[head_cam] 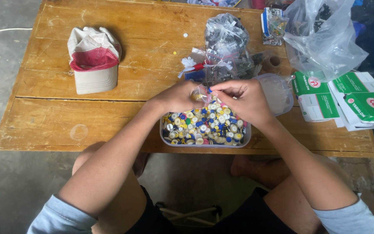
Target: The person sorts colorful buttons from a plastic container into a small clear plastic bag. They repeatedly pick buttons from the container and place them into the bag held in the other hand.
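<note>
Between both hands [213, 99]: small plastic bag [203, 92]

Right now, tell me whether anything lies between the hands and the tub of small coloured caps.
Nothing visible does. The left hand and right hand hover directly over the clear tub of caps, pinching a small clear bag between them. The tub is open on top.

Bare forearms, short pale blue-grey sleeves, black shorts, bare knees.
</note>
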